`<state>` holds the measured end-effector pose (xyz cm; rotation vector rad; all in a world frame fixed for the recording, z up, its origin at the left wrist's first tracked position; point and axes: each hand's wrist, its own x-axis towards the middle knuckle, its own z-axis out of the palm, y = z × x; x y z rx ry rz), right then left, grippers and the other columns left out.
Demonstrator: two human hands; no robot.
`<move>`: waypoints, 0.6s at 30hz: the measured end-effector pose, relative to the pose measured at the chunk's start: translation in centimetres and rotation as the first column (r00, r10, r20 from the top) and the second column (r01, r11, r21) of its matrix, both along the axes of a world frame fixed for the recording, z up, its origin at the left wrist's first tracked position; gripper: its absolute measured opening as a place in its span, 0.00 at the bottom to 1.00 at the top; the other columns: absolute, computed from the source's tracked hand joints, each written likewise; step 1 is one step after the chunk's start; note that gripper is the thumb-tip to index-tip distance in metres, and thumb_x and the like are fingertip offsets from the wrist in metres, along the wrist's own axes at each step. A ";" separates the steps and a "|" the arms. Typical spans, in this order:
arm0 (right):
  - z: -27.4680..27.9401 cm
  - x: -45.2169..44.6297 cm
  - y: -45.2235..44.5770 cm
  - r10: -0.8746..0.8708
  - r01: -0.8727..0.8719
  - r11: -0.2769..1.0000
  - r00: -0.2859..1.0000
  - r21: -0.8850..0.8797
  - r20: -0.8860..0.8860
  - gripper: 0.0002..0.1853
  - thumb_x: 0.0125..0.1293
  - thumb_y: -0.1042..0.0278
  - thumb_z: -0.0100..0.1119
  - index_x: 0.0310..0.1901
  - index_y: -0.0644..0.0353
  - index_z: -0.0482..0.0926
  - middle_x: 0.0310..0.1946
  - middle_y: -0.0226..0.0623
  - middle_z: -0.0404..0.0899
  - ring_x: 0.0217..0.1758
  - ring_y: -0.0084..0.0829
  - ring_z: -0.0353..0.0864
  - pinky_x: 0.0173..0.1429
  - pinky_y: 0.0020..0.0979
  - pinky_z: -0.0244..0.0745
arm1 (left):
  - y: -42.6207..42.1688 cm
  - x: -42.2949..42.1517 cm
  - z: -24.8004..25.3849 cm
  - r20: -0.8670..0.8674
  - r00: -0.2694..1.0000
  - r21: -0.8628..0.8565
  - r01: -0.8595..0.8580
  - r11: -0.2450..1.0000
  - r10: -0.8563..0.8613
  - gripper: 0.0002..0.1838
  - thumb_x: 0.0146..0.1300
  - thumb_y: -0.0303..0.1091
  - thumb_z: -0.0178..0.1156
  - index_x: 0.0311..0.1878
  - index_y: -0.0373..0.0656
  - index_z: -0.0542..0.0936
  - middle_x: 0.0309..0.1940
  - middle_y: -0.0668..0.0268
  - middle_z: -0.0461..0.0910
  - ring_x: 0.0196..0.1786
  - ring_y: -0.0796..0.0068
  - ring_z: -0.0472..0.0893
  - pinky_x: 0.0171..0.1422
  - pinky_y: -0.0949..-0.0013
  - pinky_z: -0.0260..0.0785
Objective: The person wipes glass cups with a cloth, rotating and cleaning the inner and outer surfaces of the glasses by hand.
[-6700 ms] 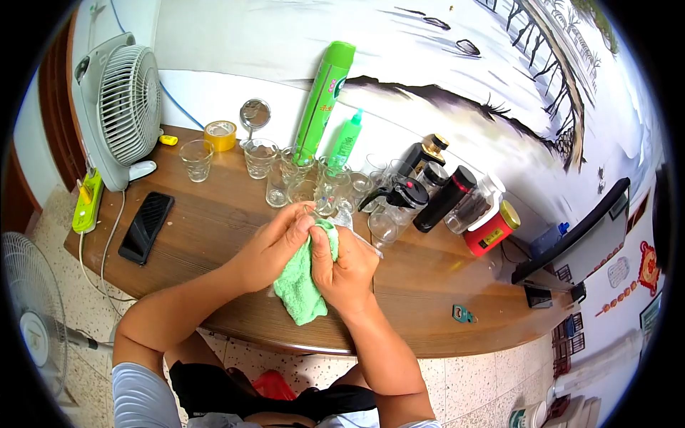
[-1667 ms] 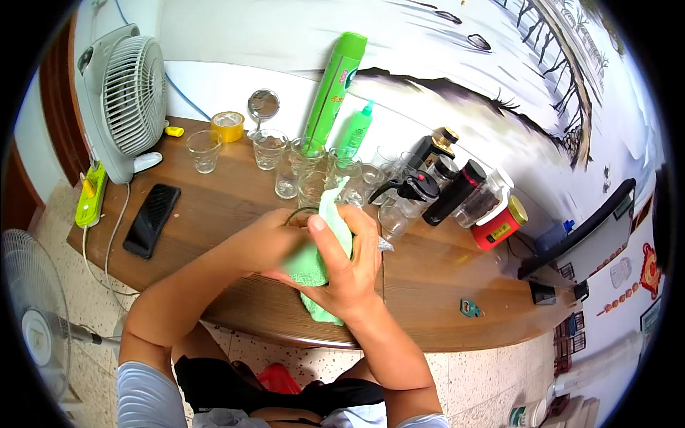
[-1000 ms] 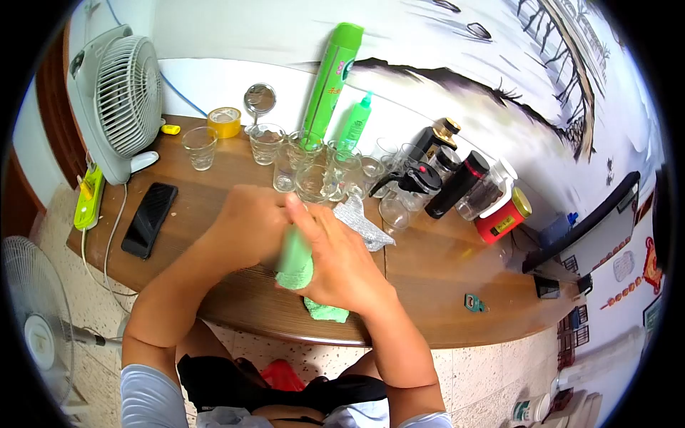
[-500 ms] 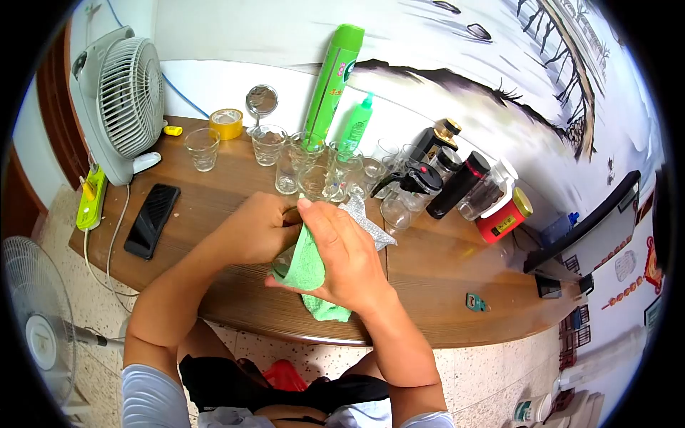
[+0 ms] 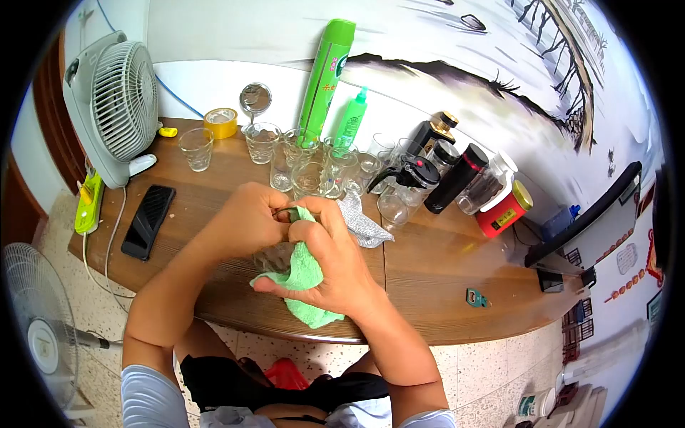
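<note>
A clear drinking glass (image 5: pixel 272 258) is held over the near side of the wooden desk, partly hidden by my hands. My left hand (image 5: pixel 251 217) grips it near the rim with closed fingers. In my right hand (image 5: pixel 334 257) is a green cloth (image 5: pixel 308 269), bunched against the rim and side of the glass, with one end hanging down. Just beyond my fingers, a grey cloth (image 5: pixel 364 222) lies on the desk. Several clear glasses (image 5: pixel 310 178) stand close together past my hands, and another glass (image 5: pixel 196 151) stands apart at the left.
Behind the glasses are a tall green spray can (image 5: pixel 325 82) and a green bottle (image 5: pixel 351 121). A black-lidded glass pot (image 5: pixel 415 175), a black flask (image 5: pixel 457 178) and a red canister (image 5: pixel 504 212) stand at right. A phone (image 5: pixel 148 222) and fan (image 5: pixel 123 100) are at left.
My right fingers have curled in toward the glass's rim, pressing the green cloth there. The cloth's lower end has shifted slightly left, and the view has moved a little.
</note>
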<state>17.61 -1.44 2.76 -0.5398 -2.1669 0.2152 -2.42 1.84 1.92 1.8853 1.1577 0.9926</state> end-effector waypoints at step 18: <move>-1.4 1.3 1.5 0.098 -0.117 0.921 0.993 -0.371 -0.069 0.57 0.70 0.28 0.65 0.86 0.61 0.53 0.70 0.58 0.71 0.72 0.55 0.74 0.77 0.47 0.69 | 0.3 -0.7 0.6 -0.191 0.979 0.497 0.163 0.852 -0.076 0.09 0.58 0.31 0.77 0.40 0.43 0.88 0.30 0.59 0.83 0.34 0.58 0.85 0.38 0.60 0.74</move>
